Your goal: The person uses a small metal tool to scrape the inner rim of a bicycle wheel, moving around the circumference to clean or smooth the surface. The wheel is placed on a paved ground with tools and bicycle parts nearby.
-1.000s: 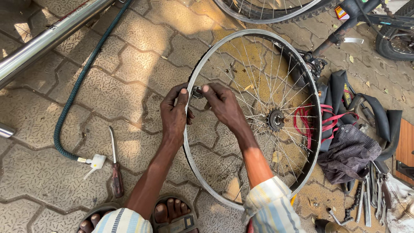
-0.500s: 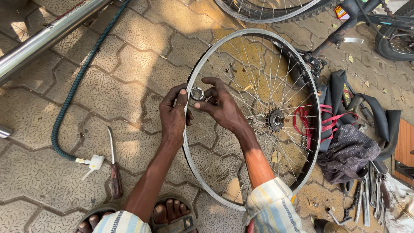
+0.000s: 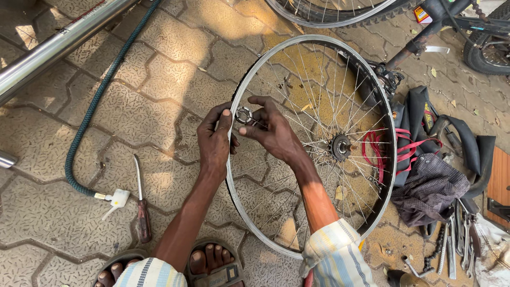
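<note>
Shiny metal wheel rim (image 3: 234, 175), thin bright spokes (image 3: 297, 159). Small polished metal spoke tool (image 3: 244, 115). Rough matt paving floor (image 3: 159, 79). Ribbed green rubber hose (image 3: 90, 117). Wooden-handled screwdriver (image 3: 142, 218). Dark matt cloth (image 3: 427, 191).

A small red-and-white label (image 3: 422, 14) sits on the dark bike frame (image 3: 425, 32), top right.

the small round spoke tool (image 3: 244, 114) is turning at the wheel rim (image 3: 234, 183): a second ago it was lying dark and edge-on between the fingers, now its ring face is showing; the right hand (image 3: 272, 130) is shifting its grip on it, while the left hand (image 3: 215, 141) is lifting its thumb beside it
</note>
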